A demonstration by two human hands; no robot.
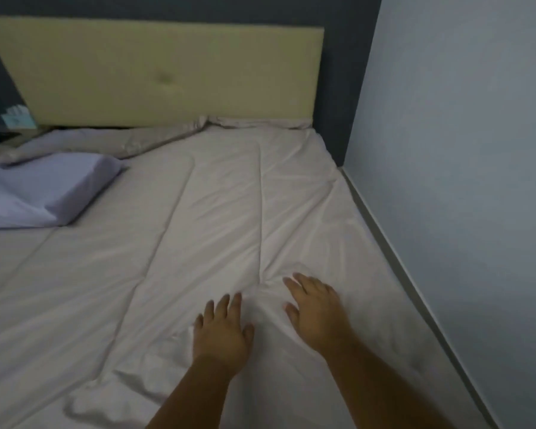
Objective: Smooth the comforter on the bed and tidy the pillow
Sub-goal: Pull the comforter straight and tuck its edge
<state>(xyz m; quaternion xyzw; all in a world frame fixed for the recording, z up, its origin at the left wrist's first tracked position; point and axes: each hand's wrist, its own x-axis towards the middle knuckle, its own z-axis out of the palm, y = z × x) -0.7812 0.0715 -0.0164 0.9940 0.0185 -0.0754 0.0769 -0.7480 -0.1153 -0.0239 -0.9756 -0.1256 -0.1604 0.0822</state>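
A pale grey-white comforter [217,196] covers the bed, with long creases running toward the headboard and bunched folds at the near edge. My left hand [222,331] lies flat on it, palm down, fingers spread. Just to its right my right hand [314,308] also rests flat, fingers apart, beside a small ridge of fabric between the two hands. Neither hand grips the cloth. A light lavender pillow [48,188] lies askew at the far left. Behind it a rumpled grey fold of bedding [106,142] runs along the head of the bed.
A padded yellow headboard [167,75] stands against a dark wall. A pale blue wall [461,181] runs close along the bed's right side, with a grey skirting strip [393,258]. Dark objects and a blue-green item [14,117] sit at the far left beside the headboard.
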